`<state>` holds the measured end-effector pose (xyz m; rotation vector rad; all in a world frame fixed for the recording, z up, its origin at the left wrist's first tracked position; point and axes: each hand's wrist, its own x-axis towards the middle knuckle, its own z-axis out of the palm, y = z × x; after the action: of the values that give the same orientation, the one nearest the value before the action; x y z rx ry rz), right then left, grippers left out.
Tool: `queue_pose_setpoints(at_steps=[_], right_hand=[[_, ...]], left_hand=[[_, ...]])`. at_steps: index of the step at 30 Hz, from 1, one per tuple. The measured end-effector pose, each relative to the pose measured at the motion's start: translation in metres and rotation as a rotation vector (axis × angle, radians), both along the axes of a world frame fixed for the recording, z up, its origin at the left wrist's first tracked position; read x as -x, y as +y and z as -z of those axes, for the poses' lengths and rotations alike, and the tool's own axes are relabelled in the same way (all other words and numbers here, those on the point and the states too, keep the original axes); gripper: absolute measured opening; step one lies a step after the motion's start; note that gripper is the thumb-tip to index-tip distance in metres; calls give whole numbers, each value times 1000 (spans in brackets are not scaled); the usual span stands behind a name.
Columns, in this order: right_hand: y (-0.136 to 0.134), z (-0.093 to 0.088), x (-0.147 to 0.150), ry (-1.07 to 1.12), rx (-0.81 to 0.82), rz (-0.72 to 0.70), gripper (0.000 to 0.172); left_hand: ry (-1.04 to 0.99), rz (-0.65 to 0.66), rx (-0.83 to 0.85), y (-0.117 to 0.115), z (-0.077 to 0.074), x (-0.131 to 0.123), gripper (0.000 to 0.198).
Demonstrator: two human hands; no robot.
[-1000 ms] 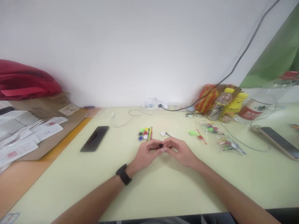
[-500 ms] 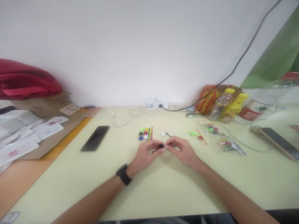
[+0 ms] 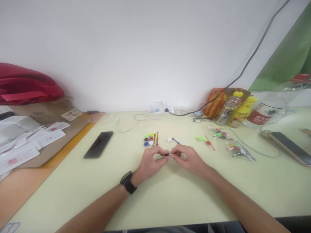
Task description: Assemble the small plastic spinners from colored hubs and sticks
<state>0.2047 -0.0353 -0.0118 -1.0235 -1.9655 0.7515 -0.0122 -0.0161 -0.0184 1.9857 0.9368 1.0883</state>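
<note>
Fingers: The left hand (image 3: 151, 162) grasps a small black piece (image 3: 166, 155) between thumb and index fingertip. A thin dark rod (image 3: 160, 159) crosses beneath the curled index finger; whether it is joined to the piece cannot be told. The right hand (image 3: 191, 161) has thumb and index brought together at the tips, next to the left fingertips. Whether they grip the piece, or a separate part, cannot be told.

Handling: The step appears to be fine two-handed work on the black piece. Let the left pinch serve as the clamp and the right fingertips as the working side. Grip close to the contact point, since a part this small would probably twist under off-centre force. Apply light, even pressure along one line; a hard squeeze could eject the piece. Rest the wrists on the table (image 3: 170, 200) if the hands tremble.

Just beyond the fingertips: A white disc (image 3: 169, 139) and a blue stick (image 3: 175, 141) lie within easy sweep of the right knuckles; avoid brushing them. Coloured discs (image 3: 148, 139) and upright-aligned coloured sticks (image 3: 155, 138) lie flat beyond the left fingers.

Farther out: A green piece (image 3: 200, 139) and a red piece (image 3: 209, 143) lie rightward of the right fingers, with bagged parts (image 3: 240, 151) past them.
</note>
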Motion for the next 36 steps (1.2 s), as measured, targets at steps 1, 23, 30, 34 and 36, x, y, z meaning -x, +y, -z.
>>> queue_pose_setpoints(at_steps=[1, 23, 30, 34, 36], right_hand=[[0, -1, 0, 11, 15, 5, 12], [3, -6, -10, 155, 2, 108, 29], [-2, -5, -4, 162, 152, 35, 50], [1, -6, -8, 190, 254, -30, 68], [2, -8, -7, 214, 232, -21, 60]], left_hand=[[2, -1, 10, 0, -1, 1, 7], [-325, 197, 489, 15, 1, 4, 26], [-333, 162, 513, 16, 2, 5, 30], [-340, 159, 513, 16, 3, 5, 29], [-345, 167, 510, 16, 4, 5, 27]])
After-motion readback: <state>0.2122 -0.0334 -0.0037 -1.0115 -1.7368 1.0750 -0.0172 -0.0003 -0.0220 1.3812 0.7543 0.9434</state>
